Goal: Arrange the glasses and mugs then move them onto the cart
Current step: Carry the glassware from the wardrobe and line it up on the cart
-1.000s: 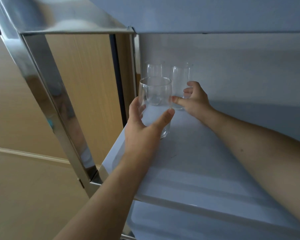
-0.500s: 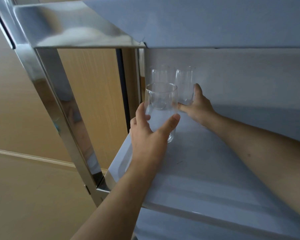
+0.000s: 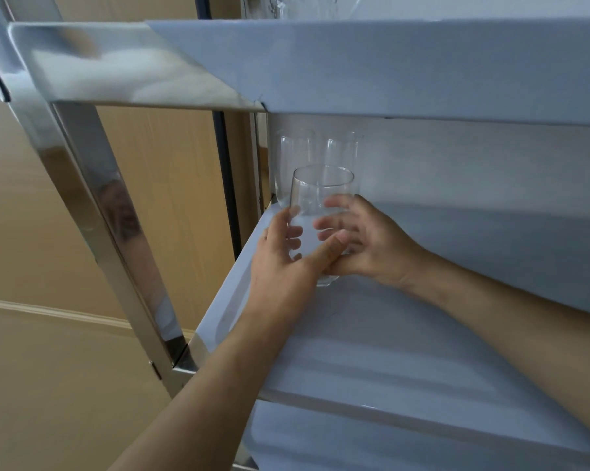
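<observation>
far left there's a tan wall with a pale rail running across it, and in front of that the cart's shiny steel post slants down to the corner of the middle shelf. a steel crossbar runs along the side of the top shelf, and the bases of some glassware show on that upper level, cut off by the edge of view.

moving in, the left hand reaches up from below, fingers on the glass's left side and thumb across its front, curled round a clear glass. the glass stands upright at the left back part of the middle shelf; whether its base quite touches the surface i can't tell, as the hands cover it.

behind it, in the back left corner, two more clear glasses stand close side by side: the back left glass and the back right glass. the held glass is just in front of them, overlapping both from here.

to the right, the right hand comes in from the far side, its fingers spread and loosely bent against the right side of the same glass, thumb tucked low near the left thumb. it touches the glass, but whether it grips it i can't tell. the right forearm stretches off across the shelf to the right edge
</observation>
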Motion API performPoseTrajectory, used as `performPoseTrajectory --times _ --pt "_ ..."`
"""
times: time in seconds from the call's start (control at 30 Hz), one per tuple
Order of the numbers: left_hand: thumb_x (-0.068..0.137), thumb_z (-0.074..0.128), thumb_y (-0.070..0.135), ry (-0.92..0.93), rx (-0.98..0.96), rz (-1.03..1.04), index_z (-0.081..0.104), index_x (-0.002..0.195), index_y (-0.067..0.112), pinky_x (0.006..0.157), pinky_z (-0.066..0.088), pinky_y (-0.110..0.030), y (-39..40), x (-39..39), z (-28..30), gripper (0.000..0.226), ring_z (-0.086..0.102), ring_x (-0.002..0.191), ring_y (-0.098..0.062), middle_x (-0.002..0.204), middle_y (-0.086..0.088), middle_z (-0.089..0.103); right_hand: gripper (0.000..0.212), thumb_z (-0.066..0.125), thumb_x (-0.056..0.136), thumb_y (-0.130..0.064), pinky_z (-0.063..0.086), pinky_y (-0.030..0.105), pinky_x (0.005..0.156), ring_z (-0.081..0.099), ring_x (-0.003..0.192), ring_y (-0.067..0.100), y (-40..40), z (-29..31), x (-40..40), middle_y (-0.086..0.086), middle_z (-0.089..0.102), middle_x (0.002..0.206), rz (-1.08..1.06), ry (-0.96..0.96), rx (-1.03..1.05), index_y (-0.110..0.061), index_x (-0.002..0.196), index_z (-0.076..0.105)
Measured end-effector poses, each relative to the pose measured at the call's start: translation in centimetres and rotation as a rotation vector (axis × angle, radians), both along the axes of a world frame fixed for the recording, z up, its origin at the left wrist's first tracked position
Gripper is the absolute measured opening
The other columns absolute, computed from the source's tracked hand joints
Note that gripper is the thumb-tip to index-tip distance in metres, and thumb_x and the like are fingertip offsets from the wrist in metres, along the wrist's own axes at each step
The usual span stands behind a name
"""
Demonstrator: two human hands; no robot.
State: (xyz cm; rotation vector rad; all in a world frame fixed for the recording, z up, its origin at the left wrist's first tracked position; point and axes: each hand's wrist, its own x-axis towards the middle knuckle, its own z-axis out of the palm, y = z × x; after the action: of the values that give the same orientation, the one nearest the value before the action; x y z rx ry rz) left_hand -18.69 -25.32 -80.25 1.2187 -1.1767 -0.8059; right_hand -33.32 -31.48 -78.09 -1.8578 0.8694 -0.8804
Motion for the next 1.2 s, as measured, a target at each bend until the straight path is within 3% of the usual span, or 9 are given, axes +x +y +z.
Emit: performPoseTrajectory --times 0.07,0.2,0.3,0.43,0.7,0.93,1.2 --pt "0.063 0.079 0.064 -0.046 0.006 -0.001 0.053 0.127 0.048 0.103 0.052 -0.043 -0.1 -0.1 -0.1 0.071 0.053 0.117 0.002 0.122 0.014 0.057 0.085 0.087 0.053 -0.017 0.057 0.031 0.093 0.067 0.106 0.014 -0.2 -0.1 0.1 0.007 0.063 0.12 -0.066 -0.022 -0.016 -0.028 0.127 0.046" --pt "0.064 0.076 0.076 -0.243 0.02 0.03 0.044 0.147 0.036 0.113 0.042 -0.043 -0.2 -0.1 -0.5 0.098 0.041 0.137 -0.006 0.146 0.013 0.046 0.088 0.095 0.059 -0.006 0.054 0.033 0.095 0.065 0.108 0.019 -0.9 -0.5 -1.7 0.007 0.063 0.12 -0.159 0.002 -0.045 -0.023 0.129 0.044" --pt "0.081 0.074 0.06 -0.408 0.059 0.028 0.041 0.151 0.03 0.113 0.036 -0.032 -0.2 0.0 -0.5 0.083 0.036 0.14 -0.012 0.152 0.011 0.038 0.094 0.092 0.056 -0.018 0.052 0.034 0.098 0.064 0.111 0.02 -2.1 -0.4 -3.9 0.01 0.063 0.123 -0.294 0.016 -0.058 -0.018 0.136 0.043" --pt "0.089 0.069 0.052 -0.657 0.056 0.014 0.049 0.146 0.029 0.113 0.027 -0.027 -0.4 -0.3 -0.8 0.065 0.029 0.143 -0.014 0.152 0.009 0.041 0.091 0.092 0.067 -0.017 0.052 0.038 0.101 0.063 0.113 0.02 -5.0 -0.6 -6.5 0.008 0.062 0.125 -0.482 0.064 -0.096 -0.018 0.142 0.041" --pt "0.092 0.056 0.06 -1.045 0.073 -0.04 0.055 0.139 0.029 0.119 0.025 -0.037 -0.2 -1.4 -1.3 0.057 0.032 0.143 -0.021 0.15 0.003 0.045 0.095 0.091 0.071 -0.027 0.052 0.037 0.097 0.059 0.115 0.017 -8.8 -0.9 -6.4 0.003 0.058 0.131 -0.581 0.1 -0.102 -0.022 0.147 0.036" --pt "0.093 0.044 0.064 -1.119 0.066 -0.052 0.062 0.126 0.026 0.116 0.028 -0.038 -0.3 -1.5 -1.6 0.054 0.044 0.13 -0.023 0.135 0.005 0.057 0.097 0.091 0.072 -0.029 0.046 0.028 0.089 0.057 0.117 0.017 -10.7 -0.9 -5.4 0.003 0.055 0.133 -0.659 0.093 -0.096 -0.022 0.149 0.032" --pt "0.094 0.049 0.061 -1.108 0.05 -0.047 0.062 0.126 0.025 0.114 0.028 -0.04 -0.5 -1.6 -1.6 0.05 0.044 0.13 -0.024 0.136 0.003 0.056 0.098 0.09 0.073 -0.032 0.045 0.029 0.09 0.055 0.117 0.016 -11.5 -0.7 -4.6 0.002 0.053 0.137 -0.697 0.101 -0.074 -0.024 0.15 0.03"
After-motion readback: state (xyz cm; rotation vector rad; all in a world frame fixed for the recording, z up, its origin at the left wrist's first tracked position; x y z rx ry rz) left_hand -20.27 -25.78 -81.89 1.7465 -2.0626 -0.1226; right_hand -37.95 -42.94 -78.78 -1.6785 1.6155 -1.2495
